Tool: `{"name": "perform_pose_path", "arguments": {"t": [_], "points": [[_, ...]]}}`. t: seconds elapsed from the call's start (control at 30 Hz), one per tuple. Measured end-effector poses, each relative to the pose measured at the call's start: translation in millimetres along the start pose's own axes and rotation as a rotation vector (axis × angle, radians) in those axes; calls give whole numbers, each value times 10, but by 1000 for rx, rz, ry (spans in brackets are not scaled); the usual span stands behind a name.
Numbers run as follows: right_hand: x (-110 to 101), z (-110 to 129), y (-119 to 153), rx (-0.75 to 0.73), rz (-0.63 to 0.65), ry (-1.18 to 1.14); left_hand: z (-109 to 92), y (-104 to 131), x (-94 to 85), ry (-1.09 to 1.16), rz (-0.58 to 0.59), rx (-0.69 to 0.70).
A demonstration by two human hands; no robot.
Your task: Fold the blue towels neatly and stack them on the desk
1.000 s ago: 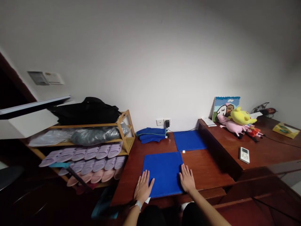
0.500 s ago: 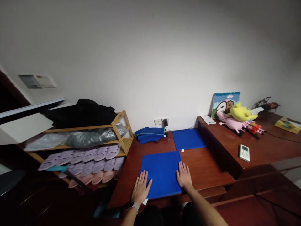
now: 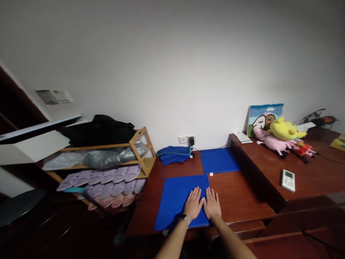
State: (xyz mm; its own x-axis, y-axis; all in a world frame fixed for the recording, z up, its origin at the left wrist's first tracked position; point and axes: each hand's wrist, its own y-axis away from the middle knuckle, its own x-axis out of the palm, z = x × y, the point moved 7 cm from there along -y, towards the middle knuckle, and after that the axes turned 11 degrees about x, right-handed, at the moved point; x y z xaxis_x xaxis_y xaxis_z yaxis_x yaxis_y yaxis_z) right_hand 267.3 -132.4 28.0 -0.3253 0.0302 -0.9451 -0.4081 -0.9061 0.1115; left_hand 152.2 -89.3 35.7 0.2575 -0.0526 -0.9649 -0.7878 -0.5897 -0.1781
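Blue cloth [image 3: 174,199] laid flat on the near part of the desk [image 3: 242,201], reaching its front edge. The left hand [image 3: 193,205], a watch [image 3: 184,217] at its wrist, rests palm down on the cloth's right half; the right hand [image 3: 212,205] lies palm down across its right edge. Grip of both hands: flattened, fingers straight, slightly spread, thumbs close together. Behind, a second cloth [image 3: 219,160] at right; folded cloths [image 3: 174,155] at left, near a charger [image 3: 191,140].
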Motion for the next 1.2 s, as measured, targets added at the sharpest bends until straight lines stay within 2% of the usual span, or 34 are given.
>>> {"name": "perform_pose_path", "arguments": {"t": [0.1, 0.17, 0.23, 0.4, 0.5, 0.6, 0.73, 0.93, 1.07, 1.2], "points": [[47, -13, -5, -6, 14, 42, -75, -139, 138, 29, 11, 6], [55, -17, -9, 2, 12, 48, 52, -67, 132, 26, 20, -33], [38, -11, -6, 11, 5, 40, 314, 129, 48, 1, 22, -115], [-40, 14, 22, 33, 9, 38, 1179, 853, -293, -113, 1, -339], [-59, 18, 36, 44, 17, 48, 1460, 1139, -399, -156, -15, -353], [-41, 15, 38, 50, 20, 56, 1529, 1231, -411, -165, -46, -353], [-30, 29, -10, 58, 41, 59, 1509, 1207, -385, -161, -71, -347], [-198, 157, -305, 23, 13, 45, 1503, 1228, -417, -156, -95, -347], [-96, 155, -487, 20, 43, 67, 1504, 1257, -416, -158, -112, -346], [18, 119, -527, 6, 28, 68, 1505, 1261, -400, -168, -119, -347]]}}
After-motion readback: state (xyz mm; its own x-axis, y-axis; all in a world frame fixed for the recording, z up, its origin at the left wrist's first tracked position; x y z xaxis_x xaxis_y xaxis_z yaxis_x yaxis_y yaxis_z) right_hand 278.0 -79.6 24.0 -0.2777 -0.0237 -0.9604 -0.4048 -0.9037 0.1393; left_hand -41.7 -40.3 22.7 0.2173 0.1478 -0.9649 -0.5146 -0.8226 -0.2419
